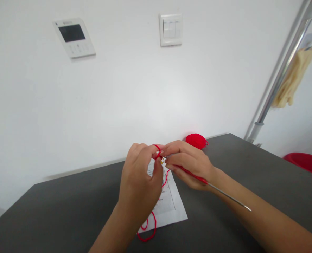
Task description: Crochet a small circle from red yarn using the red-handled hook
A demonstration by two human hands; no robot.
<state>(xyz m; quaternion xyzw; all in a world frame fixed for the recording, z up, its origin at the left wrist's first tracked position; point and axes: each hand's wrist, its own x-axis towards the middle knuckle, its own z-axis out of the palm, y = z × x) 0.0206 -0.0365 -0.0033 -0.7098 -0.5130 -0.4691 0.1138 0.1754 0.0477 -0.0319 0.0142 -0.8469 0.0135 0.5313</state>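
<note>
My left hand (142,175) pinches red yarn (159,150), which loops around a fingertip. A small yellow ring-like piece (162,160) shows at the pinch. In my right hand (189,161) is a crochet hook (200,179) with a red grip; its bare metal end points down to the right, away from the yarn. The other end meets the yarn between both hands, where the fingers hide its tip. A loose strand of yarn runs down behind my left hand and curls below the wrist.
Beneath my hands a printed sheet of paper (175,211) lies on the dark table (74,207). A ball of red yarn (196,141) rests against the wall at the back. On the right are a metal pole (282,72) and a red basin-like object (306,162).
</note>
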